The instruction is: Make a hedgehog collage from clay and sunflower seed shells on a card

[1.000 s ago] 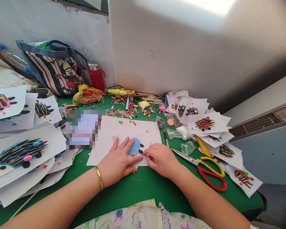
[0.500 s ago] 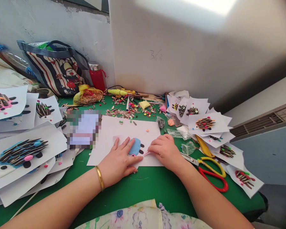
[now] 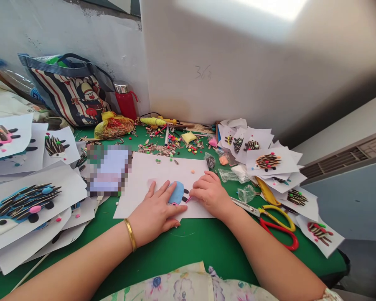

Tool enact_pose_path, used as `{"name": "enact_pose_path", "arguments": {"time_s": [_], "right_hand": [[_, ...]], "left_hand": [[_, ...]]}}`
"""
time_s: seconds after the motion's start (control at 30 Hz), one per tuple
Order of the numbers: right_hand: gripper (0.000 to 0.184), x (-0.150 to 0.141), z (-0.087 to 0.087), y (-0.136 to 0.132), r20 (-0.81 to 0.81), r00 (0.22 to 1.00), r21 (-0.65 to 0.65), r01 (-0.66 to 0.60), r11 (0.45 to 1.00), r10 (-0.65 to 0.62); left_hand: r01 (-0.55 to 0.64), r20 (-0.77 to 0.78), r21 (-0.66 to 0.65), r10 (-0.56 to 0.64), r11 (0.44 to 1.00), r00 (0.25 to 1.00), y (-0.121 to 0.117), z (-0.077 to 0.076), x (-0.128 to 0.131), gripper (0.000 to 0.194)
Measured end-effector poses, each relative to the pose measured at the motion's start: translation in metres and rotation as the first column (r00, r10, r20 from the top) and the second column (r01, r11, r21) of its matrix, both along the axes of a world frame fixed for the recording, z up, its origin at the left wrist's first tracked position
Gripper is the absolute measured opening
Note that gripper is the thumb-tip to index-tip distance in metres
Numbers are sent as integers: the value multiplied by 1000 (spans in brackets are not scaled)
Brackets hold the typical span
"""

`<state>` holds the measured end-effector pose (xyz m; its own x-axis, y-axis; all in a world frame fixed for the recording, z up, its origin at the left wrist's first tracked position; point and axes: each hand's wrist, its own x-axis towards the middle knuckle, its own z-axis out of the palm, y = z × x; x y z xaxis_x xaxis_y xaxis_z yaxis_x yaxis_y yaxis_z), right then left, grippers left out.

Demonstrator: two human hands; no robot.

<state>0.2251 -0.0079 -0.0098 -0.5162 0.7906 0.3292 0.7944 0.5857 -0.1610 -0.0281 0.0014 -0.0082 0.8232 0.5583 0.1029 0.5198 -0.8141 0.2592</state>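
My left hand (image 3: 158,207) lies with fingers spread on a small white paper, holding it down over a larger white sheet (image 3: 134,175). Beneath and beside its fingers is a flat blue clay shape (image 3: 177,194) with two black clay ovals (image 3: 185,195) at its right edge; part of the shape is covered. Just right of these ovals, my right hand (image 3: 210,194) pinches a thin pink stick-like piece (image 3: 188,199), its tip close to the paper. What exactly this piece is cannot be made out.
Scissors (image 3: 277,225) lie beside my right forearm. Finished hedgehog pictures with seeds are stacked left (image 3: 28,205) and right (image 3: 269,161). A phone (image 3: 109,169), scattered sunflower seeds (image 3: 163,146), bagged clay (image 3: 240,172) and a red flask (image 3: 125,102) surround the sheet.
My right hand has shifted slightly left and up, bringing the pink piece nearer the black ovals. My left hand stays on the paper. The view has moved slightly.
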Motion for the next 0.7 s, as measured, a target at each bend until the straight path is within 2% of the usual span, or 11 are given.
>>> {"name": "enact_pose_path", "arguments": {"time_s": [0.23, 0.53, 0.7], "right_hand": [[20, 1, -2, 3, 21, 1000, 15, -23, 1000, 23], [21, 5, 3, 2, 18, 999, -8, -47, 999, 47], [16, 0, 0, 3, 109, 989, 25, -106, 994, 103]], "left_hand": [[2, 9, 4, -2, 1000, 1000, 0, -1, -1, 42], [-1, 1, 2, 1, 1000, 1000, 0, 0, 0, 43], [0, -22, 0, 0, 1000, 1000, 0, 1, 1, 47]]}}
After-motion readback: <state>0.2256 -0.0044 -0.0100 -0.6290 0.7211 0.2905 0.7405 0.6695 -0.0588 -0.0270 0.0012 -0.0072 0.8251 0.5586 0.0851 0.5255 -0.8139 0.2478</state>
